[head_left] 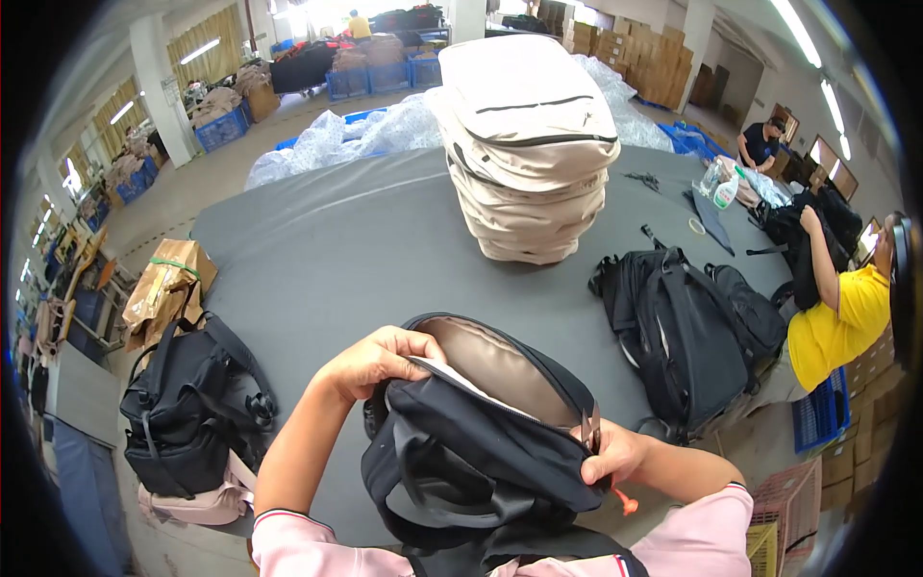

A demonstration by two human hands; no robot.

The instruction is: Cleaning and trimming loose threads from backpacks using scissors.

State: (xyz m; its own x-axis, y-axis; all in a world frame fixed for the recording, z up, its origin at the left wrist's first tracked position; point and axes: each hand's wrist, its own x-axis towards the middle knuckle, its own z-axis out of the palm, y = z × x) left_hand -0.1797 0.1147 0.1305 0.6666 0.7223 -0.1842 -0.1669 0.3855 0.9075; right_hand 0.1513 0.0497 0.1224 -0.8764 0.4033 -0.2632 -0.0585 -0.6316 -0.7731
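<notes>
A black backpack [471, 438] lies close against me on the table, its main zip undone and its beige lining [495, 361] showing. My left hand [389, 361] grips the rim of the opening on its left side, fingers reaching inside and thumb outside. At the right end of the opening, my right hand [612, 454] is closed around a pair of metal thread snips [589, 428] with the blades pointing up. An orange tag or cord end [627, 502] hangs just below that hand. The lower part of the backpack runs out of sight toward my body.
Cream backpacks [524, 125] are stacked on the grey table [336, 250]. Black backpacks stand right [678, 337] and left [192, 394], the left one above a pink bag [197, 500] near a brown paper parcel [168, 284]. A co-worker in yellow [841, 317] handles a black bag at right.
</notes>
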